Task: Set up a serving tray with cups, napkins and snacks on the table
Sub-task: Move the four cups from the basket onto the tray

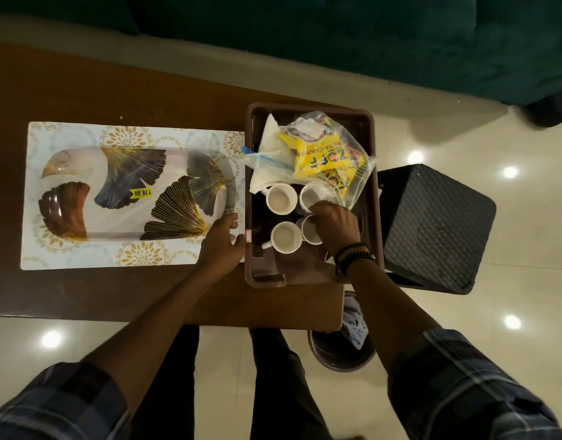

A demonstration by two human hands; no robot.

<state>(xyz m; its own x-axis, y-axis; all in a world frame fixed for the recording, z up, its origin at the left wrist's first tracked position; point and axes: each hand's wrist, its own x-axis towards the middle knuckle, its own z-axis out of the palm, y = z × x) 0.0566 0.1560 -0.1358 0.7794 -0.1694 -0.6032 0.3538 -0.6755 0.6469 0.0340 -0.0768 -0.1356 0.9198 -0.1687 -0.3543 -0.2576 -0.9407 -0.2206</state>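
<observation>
Reaching: my right hand (335, 225) is down in the bin (376, 198), fingers pinching a cup (311, 230).
Left hand (222, 246): curled loosely at the tray (130, 192)'s right edge, gripping nothing.
Cups: four, near end.
Snacks (327, 157): far end.

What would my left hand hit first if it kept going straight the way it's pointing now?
Most likely the serving tray: the left hand points up and slightly left, with its fingertips at the tray's near right corner, beside the brown bin. Whether they already touch it is unclear.
</observation>
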